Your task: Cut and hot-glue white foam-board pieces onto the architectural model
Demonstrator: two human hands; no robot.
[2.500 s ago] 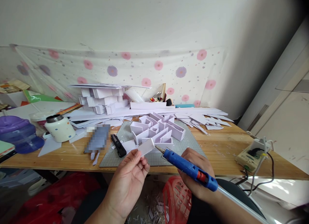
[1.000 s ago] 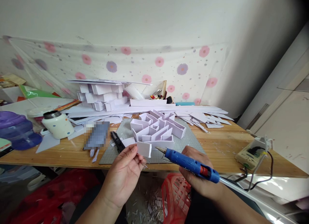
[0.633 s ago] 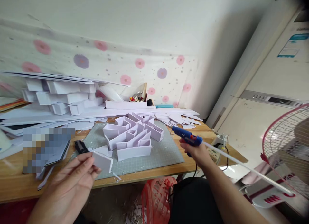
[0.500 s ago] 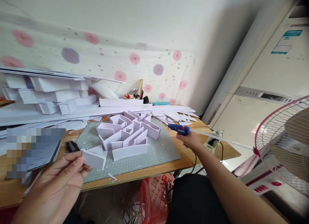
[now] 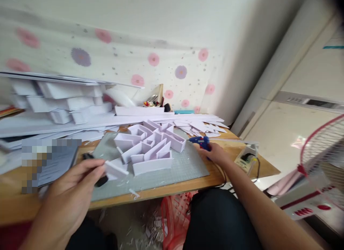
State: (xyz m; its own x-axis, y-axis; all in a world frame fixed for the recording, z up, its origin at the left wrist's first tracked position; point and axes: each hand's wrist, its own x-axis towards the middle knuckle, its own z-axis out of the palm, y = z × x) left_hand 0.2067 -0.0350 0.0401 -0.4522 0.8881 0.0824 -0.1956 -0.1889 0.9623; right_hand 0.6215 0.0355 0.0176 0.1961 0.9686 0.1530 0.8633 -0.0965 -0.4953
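Observation:
Pinched between the thumb and fingers of my left hand (image 5: 77,185) is a small white foam board piece (image 5: 116,169), held tilted above the near left part of the cutting mat (image 5: 185,171). My right hand (image 5: 216,153) grips a blue glue gun (image 5: 200,141) by its handle, at the mat's right side, its nozzle pointing left. Between the two hands stands a white foam board model (image 5: 152,167) with upright walls forming several open compartments. A black tool (image 5: 101,181) lies partly hidden behind my left fingers.
White box-like models (image 5: 59,103) and stacked sheets fill the back left. A white tray (image 5: 139,111) holds tools. Offcuts (image 5: 201,126) lie at the back right. A power strip (image 5: 245,158) sits right, near a fan (image 5: 322,153). Below the edge is a red basket (image 5: 174,221).
My right hand has lowered the glue gun slightly and brought it nearer the model. The piece in my left hand has turned more edge-on. The whole view has shifted a little.

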